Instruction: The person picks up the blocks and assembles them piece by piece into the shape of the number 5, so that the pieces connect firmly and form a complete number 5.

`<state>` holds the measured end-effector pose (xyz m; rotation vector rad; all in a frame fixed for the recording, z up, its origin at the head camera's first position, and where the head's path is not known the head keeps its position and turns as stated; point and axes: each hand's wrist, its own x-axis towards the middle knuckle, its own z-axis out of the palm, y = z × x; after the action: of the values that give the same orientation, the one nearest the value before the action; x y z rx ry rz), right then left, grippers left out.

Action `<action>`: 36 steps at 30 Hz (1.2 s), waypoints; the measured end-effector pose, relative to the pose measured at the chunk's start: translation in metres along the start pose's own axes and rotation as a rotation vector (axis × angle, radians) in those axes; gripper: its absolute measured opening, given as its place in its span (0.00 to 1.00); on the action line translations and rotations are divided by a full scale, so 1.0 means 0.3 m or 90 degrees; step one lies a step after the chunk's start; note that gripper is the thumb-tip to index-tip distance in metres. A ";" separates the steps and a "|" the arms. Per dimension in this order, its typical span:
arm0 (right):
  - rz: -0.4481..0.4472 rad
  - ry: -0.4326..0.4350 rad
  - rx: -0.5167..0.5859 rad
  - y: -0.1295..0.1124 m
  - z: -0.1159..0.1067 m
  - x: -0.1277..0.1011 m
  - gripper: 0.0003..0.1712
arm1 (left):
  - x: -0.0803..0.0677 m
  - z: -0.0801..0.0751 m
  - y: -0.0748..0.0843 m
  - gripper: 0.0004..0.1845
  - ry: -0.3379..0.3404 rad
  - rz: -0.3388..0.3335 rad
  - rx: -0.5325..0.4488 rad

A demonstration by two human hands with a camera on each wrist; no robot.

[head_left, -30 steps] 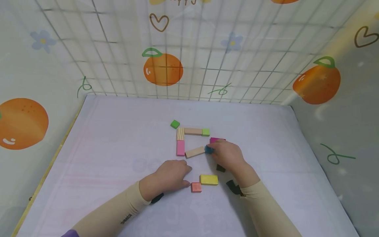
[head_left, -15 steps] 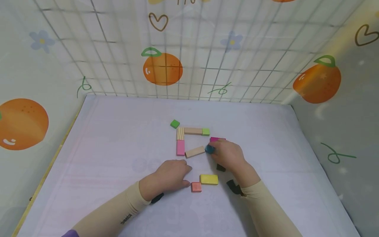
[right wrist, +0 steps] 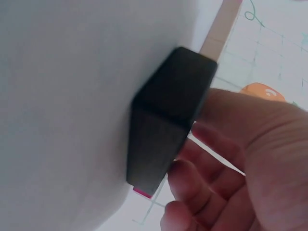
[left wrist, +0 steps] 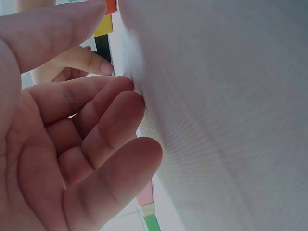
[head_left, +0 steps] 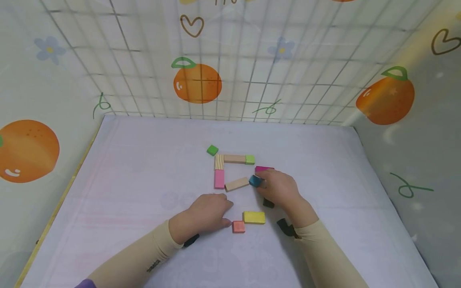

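Note:
In the head view my right hand (head_left: 281, 190) pinches a small blue block (head_left: 255, 181) at its fingertips, by the right end of a slanted plain wooden block (head_left: 237, 184). That plank's left end meets a pink block (head_left: 219, 179). Behind the fingers lies a magenta block (head_left: 264, 169), partly covered. A black block (right wrist: 161, 120) stands in front of the right hand in the right wrist view and hides the blue one. My left hand (head_left: 208, 213) rests on the table with loosely bent fingers, holding nothing, close to a coral block (head_left: 238, 227).
A striped wooden block (head_left: 219, 162), a tan block (head_left: 235, 159) and a light green block (head_left: 250, 159) join the pink one in an angled row. A darker green block (head_left: 212, 150) lies behind it. A yellow block (head_left: 254, 217) sits in front. Mesh wall (head_left: 237, 72) bounds the table's back.
The blue block has turned slightly in the right fingertips and shifted a little rightward. The left hand and the other blocks stay in place.

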<state>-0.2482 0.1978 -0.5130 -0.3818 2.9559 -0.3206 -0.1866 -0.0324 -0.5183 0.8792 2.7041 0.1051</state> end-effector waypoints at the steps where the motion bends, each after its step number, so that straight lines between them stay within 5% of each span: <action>1: 0.001 -0.002 0.000 0.001 0.001 0.000 0.28 | 0.000 -0.001 0.000 0.25 -0.001 0.000 0.000; 17: 0.010 -0.009 0.027 0.012 -0.001 -0.011 0.29 | -0.002 0.000 -0.002 0.24 -0.002 -0.001 0.008; 28: 0.144 -0.057 0.051 0.099 -0.037 -0.078 0.39 | -0.003 -0.003 -0.003 0.25 0.001 -0.002 0.004; 36: 0.113 -0.091 0.125 0.079 -0.021 -0.111 0.25 | -0.003 -0.003 0.001 0.25 -0.002 -0.002 -0.001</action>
<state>-0.2231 0.2302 -0.5084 -0.1126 2.7608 -0.5322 -0.1859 -0.0327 -0.5171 0.8732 2.7017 0.1050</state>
